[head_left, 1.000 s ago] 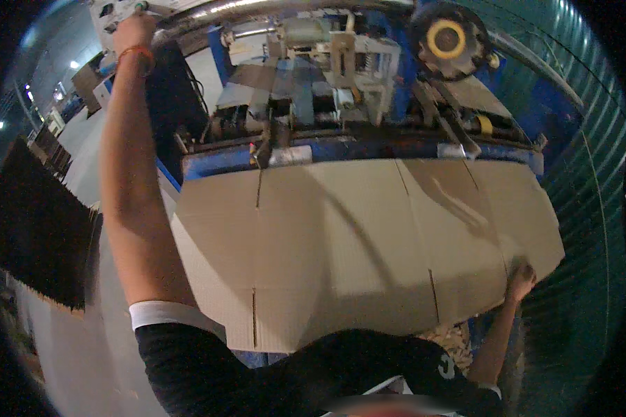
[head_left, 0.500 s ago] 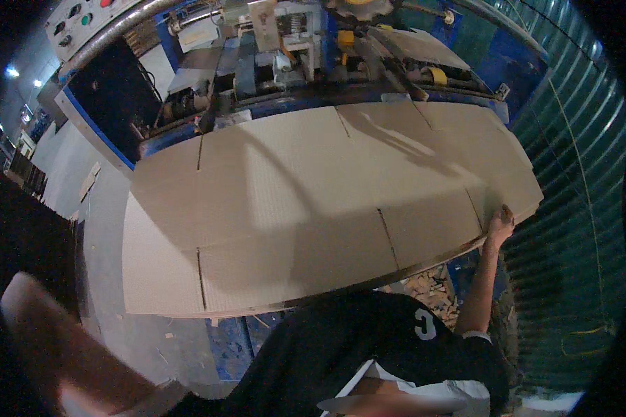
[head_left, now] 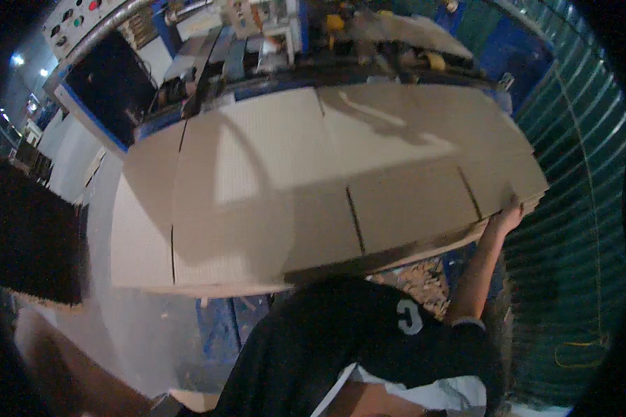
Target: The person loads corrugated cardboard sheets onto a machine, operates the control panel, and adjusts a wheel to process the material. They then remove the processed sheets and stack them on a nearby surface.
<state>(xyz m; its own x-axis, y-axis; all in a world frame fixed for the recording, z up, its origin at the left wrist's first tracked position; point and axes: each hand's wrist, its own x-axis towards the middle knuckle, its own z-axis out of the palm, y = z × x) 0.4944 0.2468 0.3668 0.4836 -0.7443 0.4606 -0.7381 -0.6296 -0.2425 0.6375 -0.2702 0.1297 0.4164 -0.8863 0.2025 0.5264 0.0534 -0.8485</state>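
Overall dim, with grain in the dark areas. Small ceiling lamps (head_left: 17,60) flare white at far left. Light uneven on the top cardboard sheet (head_left: 320,177): one pale patch, crossed by broad, soft-edged shadows, one of them curved. Faint glints on ridges of the green corrugated wall (head_left: 570,215). Machine (head_left: 278,45) smeared; left arm (head_left: 76,361) strongly blurred. Fisheye bows straight edges; corners fall to black.
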